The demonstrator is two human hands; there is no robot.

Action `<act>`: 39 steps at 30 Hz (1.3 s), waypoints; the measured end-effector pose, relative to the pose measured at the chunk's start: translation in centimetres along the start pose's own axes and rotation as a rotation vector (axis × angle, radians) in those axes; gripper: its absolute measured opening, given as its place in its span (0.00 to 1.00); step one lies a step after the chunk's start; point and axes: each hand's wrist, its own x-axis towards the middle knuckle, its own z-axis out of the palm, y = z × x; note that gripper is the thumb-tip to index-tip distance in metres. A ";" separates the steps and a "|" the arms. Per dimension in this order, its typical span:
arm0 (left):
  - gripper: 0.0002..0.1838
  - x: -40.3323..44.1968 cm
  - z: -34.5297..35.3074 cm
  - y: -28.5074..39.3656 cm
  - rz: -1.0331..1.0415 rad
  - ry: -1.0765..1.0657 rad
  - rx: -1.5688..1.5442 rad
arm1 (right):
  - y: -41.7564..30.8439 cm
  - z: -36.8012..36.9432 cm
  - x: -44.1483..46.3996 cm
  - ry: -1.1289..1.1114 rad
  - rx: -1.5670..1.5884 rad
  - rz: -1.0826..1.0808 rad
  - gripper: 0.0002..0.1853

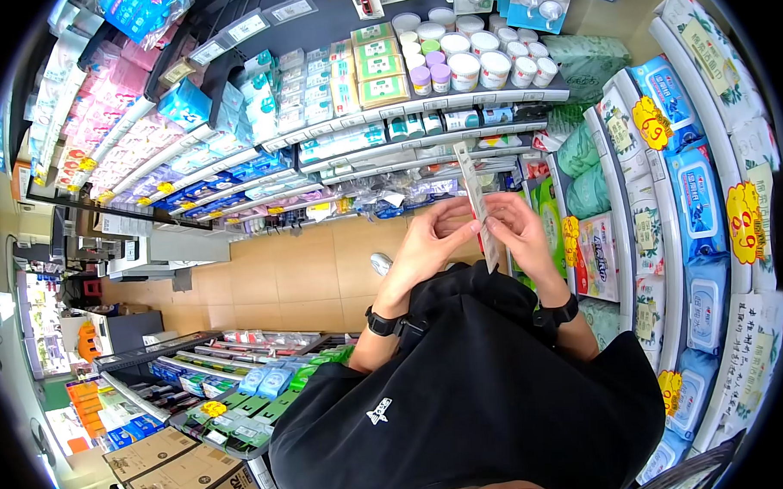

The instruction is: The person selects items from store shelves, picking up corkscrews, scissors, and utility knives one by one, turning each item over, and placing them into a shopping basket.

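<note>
A thin, flat retail package (pixel 471 186), pale with a bit of red, stands nearly edge-on to me in front of my chest. My left hand (pixel 434 241) is closed on its left side, with the thumb against its face. On the other side, my right hand (pixel 522 233) pinches it between thumb and fingers. What is inside the package cannot be read from this angle. Each wrist wears a black band (pixel 392 322). Beyond the hands, a shelf holds white-lidded tubs (pixel 465 71) and several green-and-tan packs (pixel 380 68).
Shelves with wet-wipe packs (pixel 699 201) rise close on my right. Pink packs (pixel 115 107) fill the racks at the far left. A low display shelf (pixel 242 413) and cardboard boxes (pixel 171 468) stand behind left. Tiled floor (pixel 280 266) runs along the aisle to the left.
</note>
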 end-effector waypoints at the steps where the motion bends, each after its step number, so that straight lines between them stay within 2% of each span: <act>1: 0.28 0.0 0.1 0.0 0.001 -0.001 0.003 | 0.4 -0.2 0.1 -0.040 -0.001 0.012 0.17; 5: 0.27 0.2 0.0 -0.2 -0.055 -0.038 0.040 | 0.8 0.3 -0.1 -0.079 0.014 0.026 0.17; 12: 0.21 0.2 0.4 -0.1 -0.069 0.067 -0.028 | 1.1 0.0 -0.6 -0.107 -0.065 -0.004 0.15; 14: 0.18 0.2 0.4 -0.2 -0.065 0.106 -0.031 | 0.7 -0.1 -0.6 -0.066 -0.032 0.074 0.13; 18: 0.18 0.0 0.4 -0.9 -0.068 0.122 -0.064 | -0.1 -0.3 -0.8 -0.054 -0.009 0.063 0.13; 20: 0.17 -0.3 0.3 -1.0 -0.120 0.151 -0.073 | 0.1 -0.4 -1.0 0.016 -0.108 -0.012 0.12; 23: 0.16 -0.8 0.0 -1.7 -0.152 0.180 -0.133 | 0.6 -0.8 -1.3 0.036 -0.112 0.015 0.12; 27: 0.14 -1.5 0.2 -2.3 -0.117 0.121 -0.104 | 0.9 -1.4 -2.3 0.021 -0.032 0.052 0.11; 31: 0.13 -2.0 0.2 -2.2 -0.118 0.045 -0.068 | 0.3 -0.7 -3.8 0.056 -0.004 0.014 0.12; 35: 0.08 -3.0 0.8 -1.3 -0.086 0.003 -0.037 | -0.2 0.1 -5.4 0.107 -0.017 -0.044 0.13; 39: 0.09 -5.1 1.0 -1.0 -0.050 0.028 -0.066 | -0.8 1.5 -7.3 0.091 -0.005 -0.024 0.13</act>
